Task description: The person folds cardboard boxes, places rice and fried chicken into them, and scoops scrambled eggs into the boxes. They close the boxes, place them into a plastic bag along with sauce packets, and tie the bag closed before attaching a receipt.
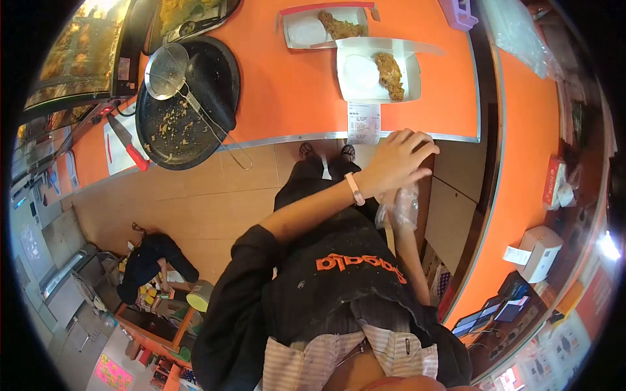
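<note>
My left hand [399, 159], bare with a band at its wrist, is held over the counter's near edge, fingers apart and loosely bent, nothing in them. Just below it is my right hand [396, 207], covered by a clear plastic glove [407, 207]; its fingers are blurred and partly hidden. Ahead of my hands, a printed receipt [364, 124] hangs over the counter edge. Beyond it stands an open white box [411, 91] with a piece of fried chicken [389, 75] and a round white portion [360, 72]. A second open box [297, 47] behind holds similar food.
On the orange counter [280, 98] at left, a large black pan [215, 124] with crumbs holds a wire strainer [166, 70]. A red-handled knife [128, 143] lies beside it. A receipt printer [540, 254] stands at right. Another person [156, 264] bends over at lower left.
</note>
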Demonstrator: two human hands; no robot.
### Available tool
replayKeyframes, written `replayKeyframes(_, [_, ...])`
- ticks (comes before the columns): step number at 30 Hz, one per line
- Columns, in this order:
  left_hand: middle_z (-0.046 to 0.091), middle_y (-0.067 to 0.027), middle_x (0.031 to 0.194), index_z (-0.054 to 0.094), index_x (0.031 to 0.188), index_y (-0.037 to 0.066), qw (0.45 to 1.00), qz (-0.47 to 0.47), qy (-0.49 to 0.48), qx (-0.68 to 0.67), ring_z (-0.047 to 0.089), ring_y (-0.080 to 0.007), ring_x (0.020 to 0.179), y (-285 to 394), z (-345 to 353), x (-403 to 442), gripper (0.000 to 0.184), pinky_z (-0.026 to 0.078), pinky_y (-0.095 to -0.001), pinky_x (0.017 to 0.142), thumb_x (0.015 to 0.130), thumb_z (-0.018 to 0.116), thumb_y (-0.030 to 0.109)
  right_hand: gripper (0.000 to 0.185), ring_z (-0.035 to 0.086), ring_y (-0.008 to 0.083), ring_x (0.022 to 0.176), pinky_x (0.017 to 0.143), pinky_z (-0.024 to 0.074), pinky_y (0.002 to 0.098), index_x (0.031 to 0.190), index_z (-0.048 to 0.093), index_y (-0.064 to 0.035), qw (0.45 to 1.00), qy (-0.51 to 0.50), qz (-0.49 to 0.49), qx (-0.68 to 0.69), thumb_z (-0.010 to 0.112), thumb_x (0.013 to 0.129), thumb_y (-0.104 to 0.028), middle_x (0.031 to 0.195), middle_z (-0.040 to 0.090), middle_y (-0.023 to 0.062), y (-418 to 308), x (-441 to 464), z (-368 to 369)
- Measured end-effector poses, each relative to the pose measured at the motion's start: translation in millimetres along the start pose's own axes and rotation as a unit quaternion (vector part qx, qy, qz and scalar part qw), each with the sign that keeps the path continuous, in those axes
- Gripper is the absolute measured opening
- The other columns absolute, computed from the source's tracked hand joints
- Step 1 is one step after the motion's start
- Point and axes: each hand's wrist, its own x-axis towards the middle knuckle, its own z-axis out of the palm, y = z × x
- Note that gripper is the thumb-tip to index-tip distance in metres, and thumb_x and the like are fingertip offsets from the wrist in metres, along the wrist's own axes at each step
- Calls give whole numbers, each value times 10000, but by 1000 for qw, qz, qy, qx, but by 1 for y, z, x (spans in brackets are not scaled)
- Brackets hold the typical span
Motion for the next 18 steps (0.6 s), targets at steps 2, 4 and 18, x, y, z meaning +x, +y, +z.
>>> replayKeyframes(2, [435,-101,1101,464,1096,91,990,14,-108,-90,432,-290,1023,10,-11,-3,535,376,-417,870,633,686,243,526,299,220,1225,961,337,354,1347,162,-119,1000,13,-6,14,365,910,-330,1329,277,87,4,-9,-5])
replayKeyframes(4, [387,-110,1187,408,1186,99,983,57,-149,-91,404,-303,1067,23,-8,-24,660,369,-452,870,613,692,265,524,310,214,1218,960,339,349,1344,175,-122,999,35,-23,32,368,907,-337,1323,289,79,3,-14,-7])
replayKeyframes(18, [403,-90,1198,446,1166,111,990,55,-124,39,398,-281,1091,13,30,-29,530,376,-457,847,659,599,92,413,393,174,1134,909,380,310,1254,321,-118,981,65,-85,164,377,905,-332,1245,374,26,6,-23,-6])
